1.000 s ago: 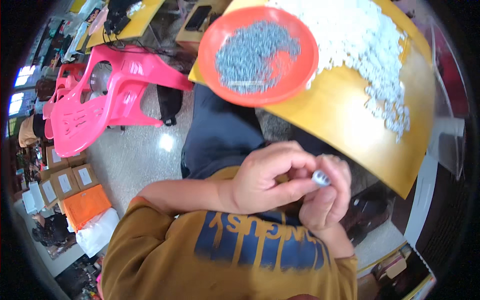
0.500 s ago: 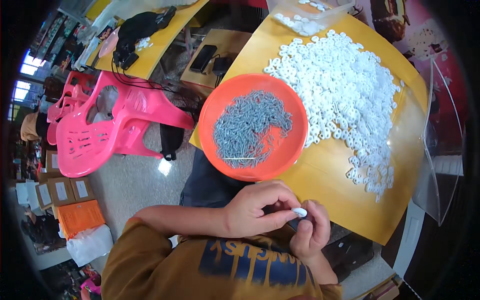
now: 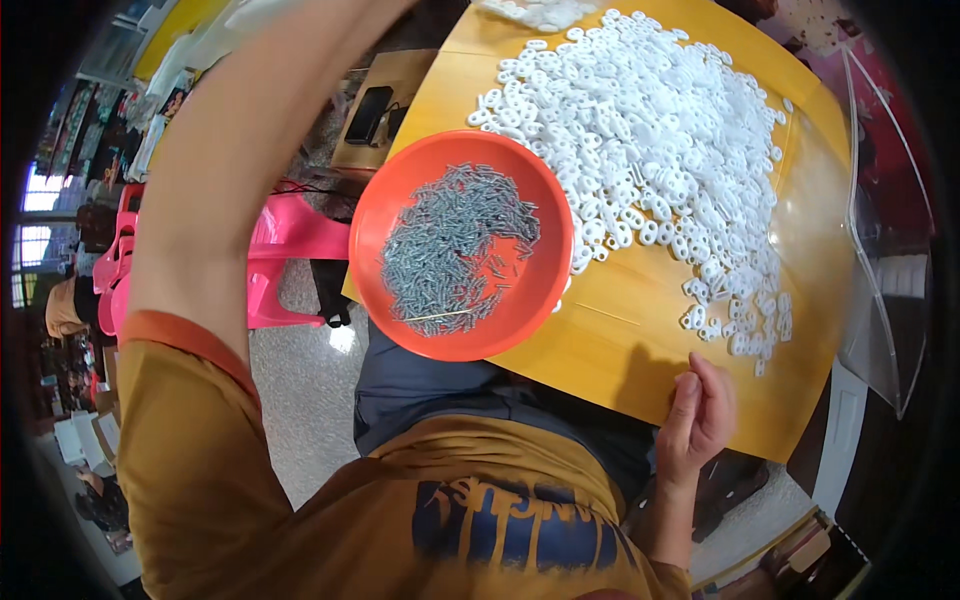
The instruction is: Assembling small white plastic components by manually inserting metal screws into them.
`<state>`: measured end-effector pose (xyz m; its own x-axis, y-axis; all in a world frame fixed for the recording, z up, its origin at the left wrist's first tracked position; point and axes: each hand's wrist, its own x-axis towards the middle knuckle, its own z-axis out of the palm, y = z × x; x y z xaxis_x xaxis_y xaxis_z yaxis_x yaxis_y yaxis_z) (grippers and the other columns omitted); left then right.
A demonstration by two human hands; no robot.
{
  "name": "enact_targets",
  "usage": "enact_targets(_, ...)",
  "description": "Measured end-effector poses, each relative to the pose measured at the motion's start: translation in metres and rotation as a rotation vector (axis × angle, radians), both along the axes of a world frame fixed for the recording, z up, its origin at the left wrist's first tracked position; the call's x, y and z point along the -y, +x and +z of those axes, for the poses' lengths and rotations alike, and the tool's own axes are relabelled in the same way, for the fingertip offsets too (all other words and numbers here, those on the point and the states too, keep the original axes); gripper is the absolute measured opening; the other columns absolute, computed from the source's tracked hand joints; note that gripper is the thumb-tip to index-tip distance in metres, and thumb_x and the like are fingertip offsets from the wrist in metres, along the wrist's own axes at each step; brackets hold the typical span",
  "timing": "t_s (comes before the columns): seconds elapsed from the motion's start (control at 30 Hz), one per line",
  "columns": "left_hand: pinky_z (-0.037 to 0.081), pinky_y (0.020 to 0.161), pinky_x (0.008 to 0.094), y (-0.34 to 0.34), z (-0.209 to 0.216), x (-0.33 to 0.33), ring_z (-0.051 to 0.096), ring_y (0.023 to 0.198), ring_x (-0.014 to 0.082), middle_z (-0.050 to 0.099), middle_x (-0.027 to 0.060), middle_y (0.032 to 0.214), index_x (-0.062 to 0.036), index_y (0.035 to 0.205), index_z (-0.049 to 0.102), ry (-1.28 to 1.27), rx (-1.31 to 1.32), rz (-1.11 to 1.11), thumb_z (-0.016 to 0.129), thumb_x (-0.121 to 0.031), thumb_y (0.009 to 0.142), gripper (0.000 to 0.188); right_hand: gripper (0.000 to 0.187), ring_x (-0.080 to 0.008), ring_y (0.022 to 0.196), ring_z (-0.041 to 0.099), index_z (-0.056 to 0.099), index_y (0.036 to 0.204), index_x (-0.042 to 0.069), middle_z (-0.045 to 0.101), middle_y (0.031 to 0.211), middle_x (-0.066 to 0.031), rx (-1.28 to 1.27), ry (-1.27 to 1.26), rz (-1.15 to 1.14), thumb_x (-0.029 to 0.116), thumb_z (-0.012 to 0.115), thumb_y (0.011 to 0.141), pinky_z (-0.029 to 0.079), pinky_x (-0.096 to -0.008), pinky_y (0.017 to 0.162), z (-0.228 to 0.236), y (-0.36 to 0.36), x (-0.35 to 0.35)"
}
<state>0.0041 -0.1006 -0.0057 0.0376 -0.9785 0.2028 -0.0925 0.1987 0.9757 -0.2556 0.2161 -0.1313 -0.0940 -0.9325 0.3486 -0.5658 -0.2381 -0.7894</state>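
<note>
My left arm (image 3: pixel 215 170) reaches up and across the upper left, its hand beyond the top edge and out of view. Near the table's front edge, my right hand (image 3: pixel 700 415) is curled, thumb against the bent fingers. Whether anything is inside it is hidden. Ahead of that hand lie small white oval plastic pieces with holes (image 3: pixel 650 130), heaped over the yellow table (image 3: pixel 590 365). A red-orange bowl (image 3: pixel 545 290) at the table's left edge contains many small grey metal screws (image 3: pixel 440 250) and a thin pale stick (image 3: pixel 433 316).
A clear plastic container (image 3: pixel 540 12) with white pieces is at the top edge. To the left are a pink plastic chair (image 3: pixel 300 235) and a black phone (image 3: pixel 370 115) on a brown surface. A transparent sheet (image 3: pixel 880 240) stands at the table's right side.
My hands have parted from the white piece they held together. My left arm has swung up past the top edge; my right hand has moved right and forward. The view has shifted.
</note>
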Motion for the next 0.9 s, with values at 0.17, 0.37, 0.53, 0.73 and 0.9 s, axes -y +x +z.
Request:
enact_targets(0.17, 0.037, 0.044, 0.0218, -0.007, -0.001, 0.059, 0.044, 0.047, 0.0109, 0.049, 0.0022, 0.058, -0.0025, 0.076, 0.054, 0.028, -0.069, 0.191, 0.055, -0.008, 0.078, 0.006, 0.016, -0.0108, 0.057, 0.043, 0.056, 0.096, -0.005, 0.050, 0.070, -0.0061, -0.038, -0.062, 0.060, 0.001, 0.050, 0.083, 0.033, -0.0204, 0.052, -0.002, -0.002, 0.005)
enact_targets(0.37, 0.042, 0.052, 0.0230, -0.057, -0.047, -0.081, 0.052, 0.057, 0.0098, 0.056, 0.0040, 0.070, -0.0009, 0.091, 0.056, -0.106, 0.538, -0.389, 0.055, -0.011, 0.080, 0.015, 0.018, -0.0171, 0.056, 0.045, 0.057, 0.094, -0.004, 0.050, 0.067, -0.0078, 0.008, -0.049, 0.078, -0.002, 0.052, 0.077, 0.035, -0.0259, 0.052, -0.003, -0.004, 0.006)
enact_targets(0.53, 0.044, 0.063, 0.0315, -0.062, -0.078, -0.140, 0.054, 0.071, 0.0253, 0.053, 0.0093, 0.074, -0.0035, 0.082, 0.058, -0.428, 0.962, -0.679, 0.057, -0.010, 0.077, 0.008, 0.025, -0.0214, 0.053, 0.046, 0.057, 0.094, -0.002, 0.049, 0.064, -0.0082, 0.011, -0.066, 0.101, -0.005, 0.054, 0.069, 0.036, -0.0301, 0.051, 0.001, -0.002, 0.010)
enact_targets(0.73, 0.043, 0.063, 0.0345, -0.067, -0.087, -0.143, 0.053, 0.074, 0.0261, 0.052, 0.0083, 0.076, -0.0053, 0.083, 0.057, -0.401, 1.093, -0.687, 0.055, -0.016, 0.079, 0.011, 0.018, -0.0157, 0.057, 0.045, 0.056, 0.094, -0.005, 0.050, 0.067, -0.0084, -0.015, -0.047, 0.119, -0.005, 0.048, 0.079, 0.035, -0.0239, 0.053, 0.002, -0.002, 0.009)
enact_targets(0.9, 0.043, 0.063, 0.0342, -0.075, -0.089, -0.138, 0.053, 0.074, 0.0262, 0.052, 0.0082, 0.076, -0.0059, 0.083, 0.058, -0.420, 1.165, -0.667, 0.055, -0.015, 0.079, 0.011, 0.018, -0.0186, 0.059, 0.047, 0.057, 0.093, -0.005, 0.051, 0.068, -0.0103, -0.008, -0.083, 0.131, -0.006, 0.051, 0.076, 0.037, -0.0259, 0.054, 0.004, -0.003, 0.010)
